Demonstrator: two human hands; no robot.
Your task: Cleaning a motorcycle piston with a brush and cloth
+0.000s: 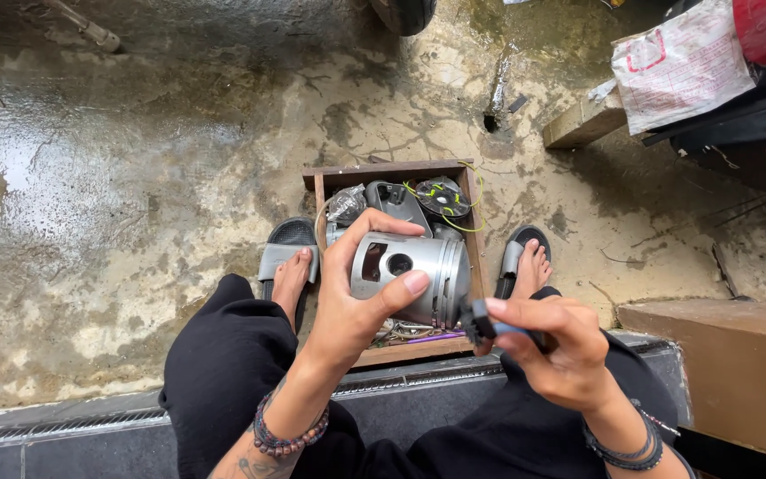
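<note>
Piston [414, 275], grey metal, lying on its side above the wooden tray [474, 232], crown end toward 3 o'clock, pin hole facing up at the camera. Left hand [354, 297] wrapped around its skirt end: fingers over the top edge at 12 o'clock, thumb pressed across the lower wall, so the hand is clamped on the piston. Right hand [560, 341] sits at 4 o'clock from the piston, fingers curled tight around a small dark tool [480, 324]; the tool's black head touches or nearly touches the piston's crown rim, contact not clear.

Tray lies on the wet concrete floor [135, 177] between two bare feet in grey slide sandals [287, 246]. Inside the tray, at 12 o'clock from the piston: a dark plastic part, a round black piece with yellow-green wire [443, 197], a crumpled clear bag [346, 204].

Hard to make out: most of the tool, hidden in the right fist; the lower tray contents, covered by piston and left hand, only bits of metal and a purple strip showing. Black tyre at top edge is cut off. Wrapped white package [680, 66] at 1 o'clock, partly out of frame.
</note>
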